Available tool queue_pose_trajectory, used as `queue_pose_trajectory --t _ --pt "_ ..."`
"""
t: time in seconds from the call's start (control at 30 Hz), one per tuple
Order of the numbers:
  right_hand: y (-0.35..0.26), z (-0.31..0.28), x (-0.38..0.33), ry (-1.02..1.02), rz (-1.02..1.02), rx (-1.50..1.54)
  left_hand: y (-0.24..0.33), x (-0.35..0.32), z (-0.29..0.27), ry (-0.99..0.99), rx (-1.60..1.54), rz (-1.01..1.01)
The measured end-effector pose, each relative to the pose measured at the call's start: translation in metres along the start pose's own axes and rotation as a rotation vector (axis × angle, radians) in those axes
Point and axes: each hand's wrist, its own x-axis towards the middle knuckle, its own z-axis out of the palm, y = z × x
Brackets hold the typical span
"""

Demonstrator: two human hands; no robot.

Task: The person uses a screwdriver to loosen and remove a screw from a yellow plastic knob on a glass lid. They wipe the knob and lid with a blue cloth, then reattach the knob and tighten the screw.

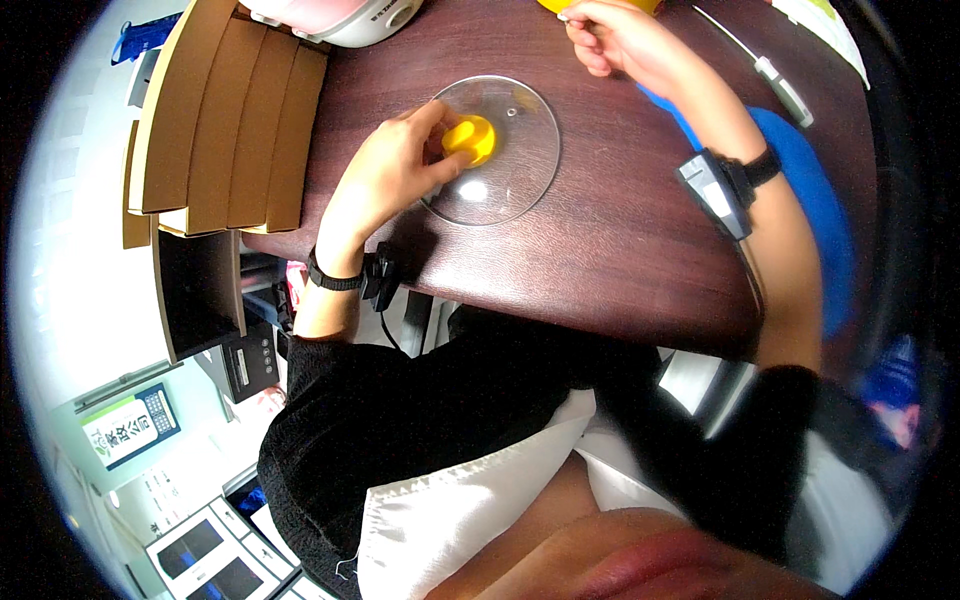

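A clear glass lid [520, 160] with a yellow knob [472, 138] lies flat on the dark wooden table [600, 250]. My left hand [395, 165] grips the yellow knob from the left, fingers wrapped around it. My right hand [612, 38] is at the table's far edge, its fingers closed on the rim of a yellow thing [600, 4] that is mostly cut off by the top of the view. Both wrists wear black bands with small devices.
A white and pink appliance [345, 18] stands at the back left. Stacked brown cardboard sheets [225, 120] lie at the table's left edge. A blue mat [810, 190] and a white cable [775, 72] are at the right.
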Motion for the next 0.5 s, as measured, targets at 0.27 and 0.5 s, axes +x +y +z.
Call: queue_pose_trajectory --t 0.27,0.5 --pt "0.001 -0.001 0.002 -0.025 -0.006 0.010 0.012 -0.015 -0.003 0.105 0.112 0.057" --pt "0.001 -0.001 0.000 -0.020 -0.010 0.013 0.017 -0.020 0.023 0.016 0.196 0.178"
